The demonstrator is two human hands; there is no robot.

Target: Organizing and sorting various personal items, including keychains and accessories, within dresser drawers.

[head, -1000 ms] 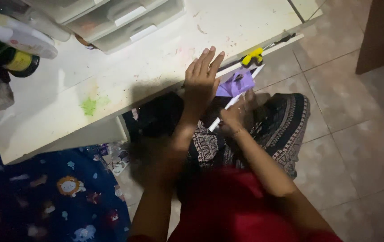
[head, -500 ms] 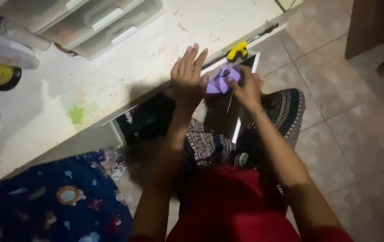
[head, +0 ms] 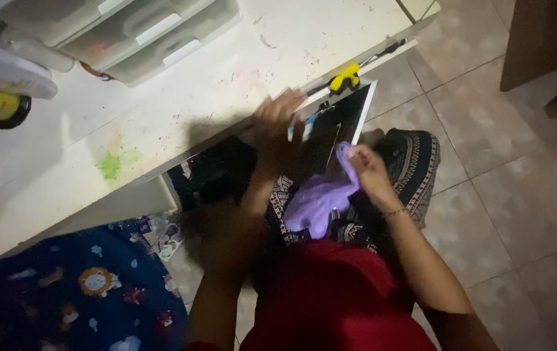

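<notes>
My right hand [head: 366, 168] grips a soft purple piece, cloth or thin plastic [head: 317, 198], which hangs over my patterned lap. My left hand [head: 277, 120] rests at the front edge of the white table [head: 181, 97], its fingers curled at the open drawer [head: 347, 117] below the tabletop. A small blue and white object [head: 298, 129] sits by its fingertips; whether the hand grips it I cannot tell. A yellow-handled tool [head: 345, 77] lies at the drawer's far edge.
Clear plastic drawer units [head: 148, 29] stand at the back of the table, bottles [head: 5, 78] at the far left. A green smear [head: 111, 164] marks the tabletop. Blue printed fabric [head: 83, 286] lies on the left floor, beige tiles [head: 506, 195] to the right.
My right hand has pulled the purple piece out of the drawer and down onto my lap. My left hand went from flat with fingers spread to curled at the drawer edge.
</notes>
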